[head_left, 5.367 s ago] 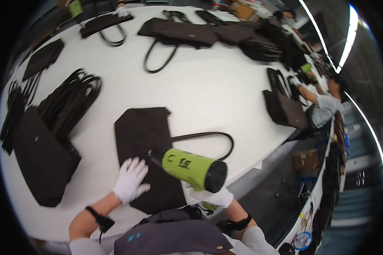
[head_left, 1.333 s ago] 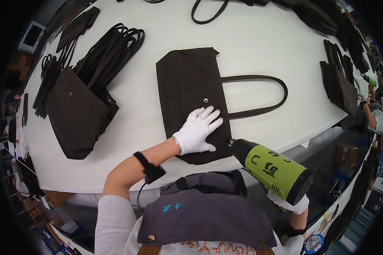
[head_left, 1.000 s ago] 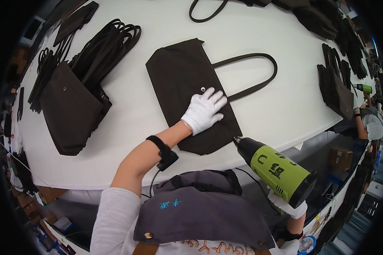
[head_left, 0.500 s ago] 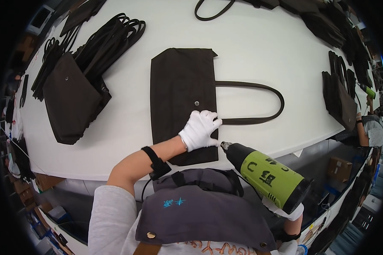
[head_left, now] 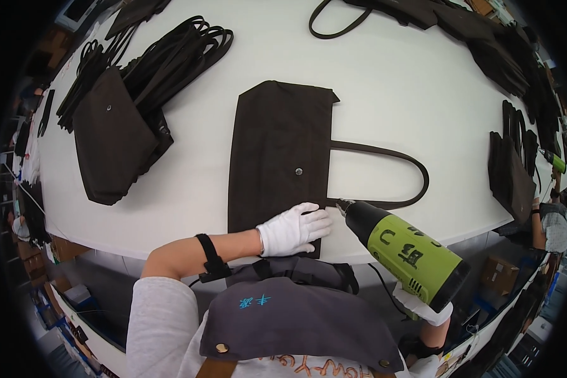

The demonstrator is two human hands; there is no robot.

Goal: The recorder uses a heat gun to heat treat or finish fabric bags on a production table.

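Note:
A dark brown fabric bag (head_left: 277,138) lies flat on the white table, with a round metal snap (head_left: 298,171) on its face. Its looped handle (head_left: 416,165) stretches out to the right. My left hand (head_left: 294,230), in a white glove, rests with outstretched fingers on the bag's near right corner, beside the handle's near end. In my gloved right hand (head_left: 425,307) is a green and black heat gun (head_left: 409,252). The gun's metal nozzle (head_left: 343,205) points left at the handle's near end, close to the bag's edge; whether it touches cannot be made out.
A pile of similar bags (head_left: 110,142) with bunched handles lies on the left. More bags (head_left: 510,170) stand at the right edge, and others (head_left: 472,44) line the far right. A co-worker's arm (head_left: 537,223) and another green heat gun (head_left: 553,159) show at far right.
My left hand has slid nearer to me along the bag's right edge, and its fingers have straightened. The heat gun's nozzle has come up to the handle's near end. The whole view has shifted slightly.

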